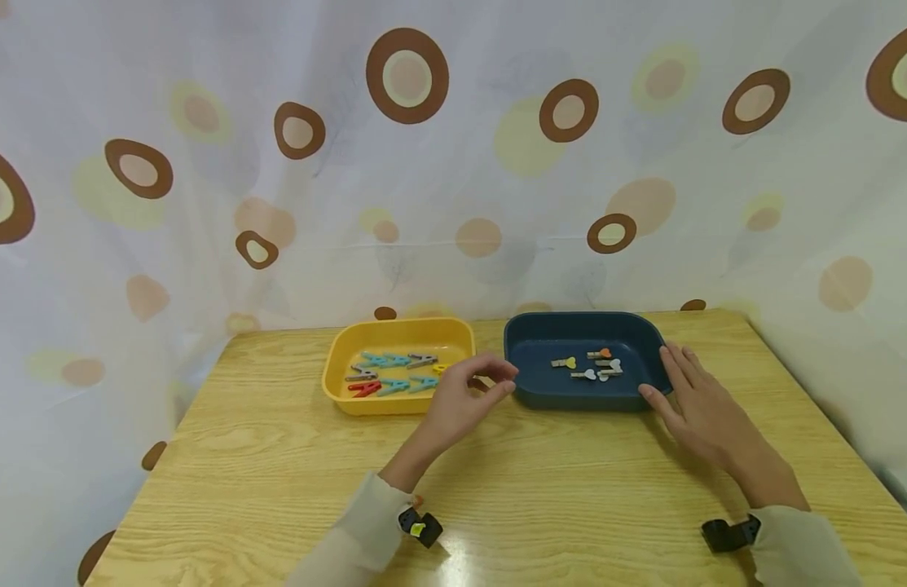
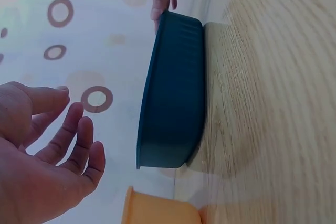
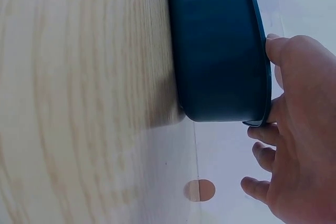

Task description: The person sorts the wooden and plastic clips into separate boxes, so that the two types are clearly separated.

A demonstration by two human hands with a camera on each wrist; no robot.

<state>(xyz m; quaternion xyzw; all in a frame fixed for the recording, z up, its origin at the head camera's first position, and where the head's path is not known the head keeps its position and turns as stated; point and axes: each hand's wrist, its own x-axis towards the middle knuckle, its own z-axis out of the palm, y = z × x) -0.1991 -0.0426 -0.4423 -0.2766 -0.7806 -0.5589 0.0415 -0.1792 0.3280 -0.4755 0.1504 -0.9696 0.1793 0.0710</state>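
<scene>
My right hand (image 1: 698,408) holds the right end of a dark blue plastic tray (image 1: 570,402), its thumb at the front rim and its fingers along the right side. In the right wrist view, the tray's corner (image 3: 226,98) lies against that hand (image 3: 304,124). My left hand (image 1: 464,399) hovers by the tray's left end with bent fingers and holds nothing; the left wrist view shows a gap between this hand (image 2: 47,145) and the tray (image 2: 173,93). Inside the blue tray lie several small wooden clothespins (image 1: 563,363) with heart tops in yellow, orange and white.
Left of the blue tray stands a yellow tray (image 1: 398,328) with several plastic clothespins in light blue, red, purple-grey and yellow. My left hand partly covers its right front corner. Both trays stand at the back of a wooden table (image 1: 277,456), before a patterned curtain (image 1: 453,179).
</scene>
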